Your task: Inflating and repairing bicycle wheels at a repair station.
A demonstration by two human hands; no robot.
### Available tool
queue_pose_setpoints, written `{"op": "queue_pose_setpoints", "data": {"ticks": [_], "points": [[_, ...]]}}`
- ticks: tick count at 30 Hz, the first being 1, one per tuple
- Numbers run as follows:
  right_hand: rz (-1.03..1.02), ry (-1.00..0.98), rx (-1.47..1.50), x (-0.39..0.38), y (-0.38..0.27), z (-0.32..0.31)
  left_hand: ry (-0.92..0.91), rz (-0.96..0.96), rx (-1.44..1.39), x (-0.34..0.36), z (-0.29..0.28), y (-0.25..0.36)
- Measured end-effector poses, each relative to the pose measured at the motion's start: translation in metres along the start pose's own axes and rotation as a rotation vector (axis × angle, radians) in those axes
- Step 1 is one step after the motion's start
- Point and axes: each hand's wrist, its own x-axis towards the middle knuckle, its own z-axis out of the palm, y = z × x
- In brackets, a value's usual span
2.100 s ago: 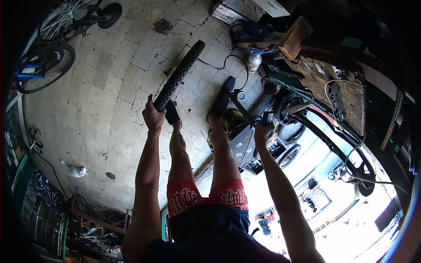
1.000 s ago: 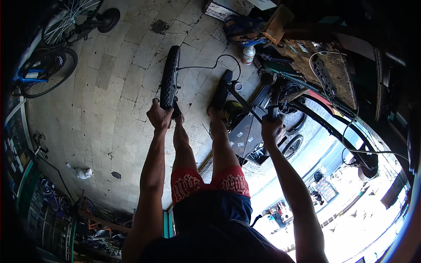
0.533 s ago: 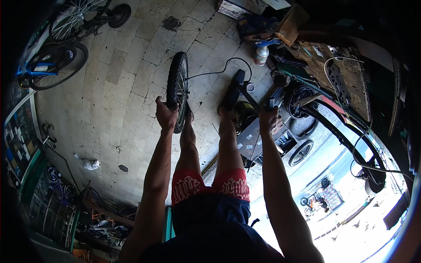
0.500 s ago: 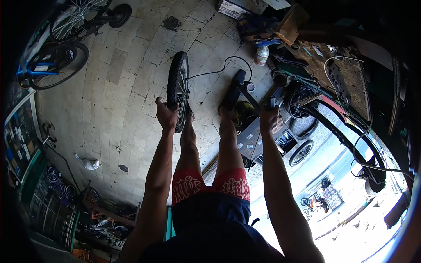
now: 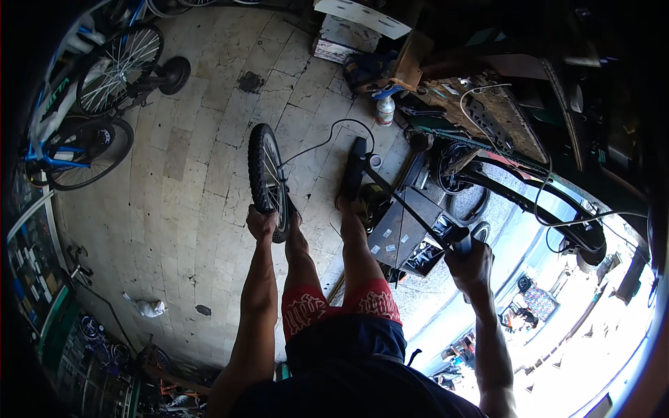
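"So, which step are these hands performing?"

"Apparently pumping: the left hand [image 5: 261, 223] is clasping the wheel [image 5: 258, 171] by its near edge, left of centre; the right hand [image 5: 470, 261] is gripping the pump handle [image 5: 461, 243] at right. Pushing down, wheel steadied, is probably what the next stroke is demanding."

The left hand [image 5: 261, 225] grips a knobbly black-tyred spoked wheel [image 5: 258, 171]; the right hand [image 5: 472, 269] holds a slim black floor pump [image 5: 405, 203] with thin black hose [image 5: 351, 120]
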Motion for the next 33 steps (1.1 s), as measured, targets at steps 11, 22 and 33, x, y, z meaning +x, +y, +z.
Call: {"op": "queue_pose_setpoints", "data": {"ticks": [11, 22, 33], "points": [[0.432, 0.218, 0.030, 0.109, 0.008, 0.122, -0.058, 0.006, 0.166, -0.054, -0.097, 0.091], [0.440, 0.294, 0.135, 0.170, -0.001, 0.193, -0.256, 0.012, -0.047, -0.099, -0.157, 0.110], [0.311, -0.064, 0.339, 0.167, 0.045, 0.192, -0.070, 0.075, -0.406, -0.140, -0.169, 0.109]]}}
